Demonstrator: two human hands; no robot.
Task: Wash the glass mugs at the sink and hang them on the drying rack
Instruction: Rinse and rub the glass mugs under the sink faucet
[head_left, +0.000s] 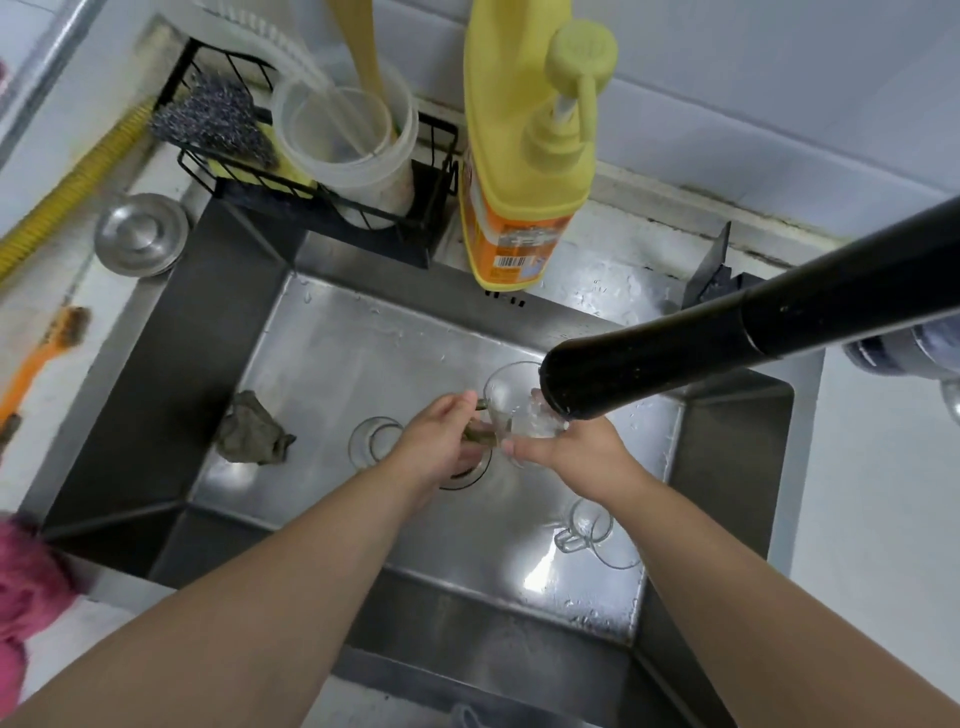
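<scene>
Over the steel sink (332, 374) I hold a clear glass mug (511, 402) under the black faucet head (587, 379), and water runs into it. My right hand (576, 452) grips the mug from below and the right. My left hand (441, 441) pinches a dark greenish scrub cloth (480, 436) against the mug's left side. A second glass mug (371, 441) stands on the sink floor left of my left hand. A third glass mug (589, 530) lies on the floor below my right wrist, handle to the left.
A crumpled grey-brown rag (254, 428) lies at the sink's left. A black wire caddy (311, 156) with steel wool and plastic tubs sits at the back, beside a yellow soap pump bottle (524, 156). A steel drain lid (140, 234) and orange brush (47, 353) rest on the left counter.
</scene>
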